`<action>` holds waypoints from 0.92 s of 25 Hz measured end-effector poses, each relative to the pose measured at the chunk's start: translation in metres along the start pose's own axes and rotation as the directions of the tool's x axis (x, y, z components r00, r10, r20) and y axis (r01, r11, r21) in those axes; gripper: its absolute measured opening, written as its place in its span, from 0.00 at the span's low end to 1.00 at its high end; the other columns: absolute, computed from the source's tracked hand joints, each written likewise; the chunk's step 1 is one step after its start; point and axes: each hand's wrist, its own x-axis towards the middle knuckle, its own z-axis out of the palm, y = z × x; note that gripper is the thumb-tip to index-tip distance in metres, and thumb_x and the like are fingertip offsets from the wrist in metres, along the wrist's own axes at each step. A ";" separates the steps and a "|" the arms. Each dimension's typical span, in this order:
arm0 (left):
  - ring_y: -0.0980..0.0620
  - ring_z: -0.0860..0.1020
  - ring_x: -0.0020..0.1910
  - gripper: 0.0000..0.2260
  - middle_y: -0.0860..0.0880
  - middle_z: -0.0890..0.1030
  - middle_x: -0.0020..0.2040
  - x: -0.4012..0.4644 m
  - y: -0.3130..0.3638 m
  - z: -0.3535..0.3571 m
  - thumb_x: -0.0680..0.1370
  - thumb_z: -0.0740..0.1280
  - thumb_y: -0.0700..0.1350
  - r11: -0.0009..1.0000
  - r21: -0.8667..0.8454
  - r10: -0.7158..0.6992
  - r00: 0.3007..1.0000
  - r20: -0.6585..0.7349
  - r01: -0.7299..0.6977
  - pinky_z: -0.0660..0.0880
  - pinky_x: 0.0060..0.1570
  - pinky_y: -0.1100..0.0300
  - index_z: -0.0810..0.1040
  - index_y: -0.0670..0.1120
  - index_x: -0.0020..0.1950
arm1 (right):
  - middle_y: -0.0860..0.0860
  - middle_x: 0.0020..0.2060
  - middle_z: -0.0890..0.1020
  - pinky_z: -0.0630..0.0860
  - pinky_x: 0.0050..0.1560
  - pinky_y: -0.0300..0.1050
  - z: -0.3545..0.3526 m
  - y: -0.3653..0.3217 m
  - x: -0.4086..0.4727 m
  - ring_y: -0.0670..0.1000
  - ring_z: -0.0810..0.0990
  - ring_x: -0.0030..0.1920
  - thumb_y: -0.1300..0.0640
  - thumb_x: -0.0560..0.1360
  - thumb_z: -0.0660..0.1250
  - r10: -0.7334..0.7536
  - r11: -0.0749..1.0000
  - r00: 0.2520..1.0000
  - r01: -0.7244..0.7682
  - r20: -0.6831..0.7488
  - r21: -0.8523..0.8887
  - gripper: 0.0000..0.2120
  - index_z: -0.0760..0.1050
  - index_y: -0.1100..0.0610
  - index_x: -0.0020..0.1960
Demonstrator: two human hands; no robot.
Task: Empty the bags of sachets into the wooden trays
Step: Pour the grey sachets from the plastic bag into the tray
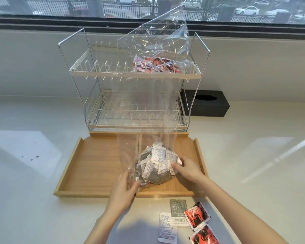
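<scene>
A clear plastic bag [130, 148] of grey and white sachets [157, 164] stands over the divider between two wooden trays, the left tray [95, 164] and the right tray [190, 152]. My left hand [123, 189] grips the bag's lower left corner. My right hand [187, 168] holds the bag's right side against the sachets. A second clear bag [162, 37] with red sachets [155, 66] sits on the top shelf of a wire rack [99, 71].
Several loose sachets lie on the white counter in front of the trays: grey and white sachets [173, 219], red sachets [199, 219]. A black tissue box [206, 104] stands right of the rack. A window runs along the back wall.
</scene>
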 end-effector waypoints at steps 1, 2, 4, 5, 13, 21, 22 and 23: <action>0.49 0.74 0.55 0.27 0.49 0.74 0.54 0.001 -0.001 0.000 0.69 0.64 0.54 0.999 0.036 0.036 0.997 -0.064 -0.034 0.62 0.46 0.65 0.70 0.41 0.64 | 0.50 0.47 0.80 0.70 0.37 0.36 -0.003 0.001 -0.002 0.48 0.77 0.45 0.51 0.75 0.63 0.021 1.000 0.999 -0.021 0.047 0.003 0.13 0.74 0.58 0.55; 0.51 0.74 0.51 0.21 0.49 0.76 0.53 0.002 0.001 -0.001 0.73 0.66 0.49 0.997 0.051 0.068 0.990 -0.126 -0.062 0.62 0.43 0.65 0.72 0.41 0.62 | 0.48 0.40 0.79 0.68 0.34 0.34 -0.006 -0.001 -0.007 0.47 0.76 0.40 0.51 0.76 0.62 0.027 1.000 0.997 -0.026 0.069 -0.013 0.09 0.75 0.56 0.47; 0.50 0.76 0.45 0.11 0.49 0.80 0.46 0.004 0.007 -0.005 0.75 0.65 0.42 0.993 0.062 0.115 0.976 -0.188 -0.105 0.64 0.37 0.65 0.76 0.41 0.56 | 0.46 0.32 0.75 0.66 0.30 0.32 -0.012 -0.002 -0.019 0.45 0.72 0.33 0.50 0.76 0.61 0.005 1.000 1.000 -0.005 0.023 -0.020 0.12 0.70 0.53 0.36; 0.51 0.77 0.42 0.08 0.53 0.80 0.41 0.003 0.011 -0.007 0.75 0.64 0.42 0.990 0.060 0.137 0.972 -0.190 -0.128 0.67 0.35 0.69 0.77 0.42 0.53 | 0.47 0.32 0.75 0.68 0.32 0.34 -0.014 -0.001 -0.025 0.46 0.73 0.34 0.50 0.77 0.60 -0.012 1.000 1.000 0.011 -0.019 -0.009 0.12 0.69 0.52 0.36; 0.61 0.74 0.34 0.15 0.58 0.74 0.34 -0.013 0.031 0.003 0.75 0.64 0.47 0.979 0.048 0.201 0.968 -0.148 -0.196 0.66 0.33 0.70 0.69 0.47 0.61 | 0.48 0.33 0.76 0.68 0.34 0.38 -0.033 0.023 -0.087 0.49 0.74 0.33 0.52 0.76 0.62 0.046 0.974 0.952 0.025 -0.303 0.227 0.04 0.70 0.52 0.44; 0.63 0.70 0.40 0.22 0.55 0.67 0.58 -0.030 0.010 0.003 0.72 0.68 0.44 0.961 -0.038 0.274 0.941 0.198 -0.272 0.68 0.45 0.76 0.66 0.58 0.62 | 0.48 0.46 0.82 0.76 0.44 0.29 -0.042 0.038 -0.118 0.38 0.81 0.42 0.59 0.73 0.67 -0.085 0.924 0.994 0.105 -0.072 0.367 0.14 0.73 0.48 0.57; 0.59 0.71 0.37 0.21 0.55 0.66 0.59 -0.032 0.006 0.002 0.72 0.67 0.42 0.953 0.009 0.291 0.928 0.233 -0.302 0.67 0.44 0.77 0.67 0.59 0.61 | 0.47 0.46 0.82 0.75 0.44 0.28 -0.042 0.041 -0.118 0.38 0.81 0.43 0.62 0.72 0.68 -0.112 0.934 0.992 0.125 -0.058 0.333 0.16 0.74 0.46 0.55; 0.57 0.71 0.37 0.20 0.55 0.67 0.57 -0.032 0.002 0.002 0.73 0.65 0.39 0.942 0.054 0.310 0.920 0.241 -0.331 0.67 0.44 0.77 0.68 0.58 0.60 | 0.47 0.45 0.82 0.74 0.45 0.27 -0.042 0.042 -0.117 0.39 0.81 0.44 0.63 0.72 0.68 -0.128 0.951 0.989 0.144 -0.077 0.274 0.17 0.74 0.43 0.53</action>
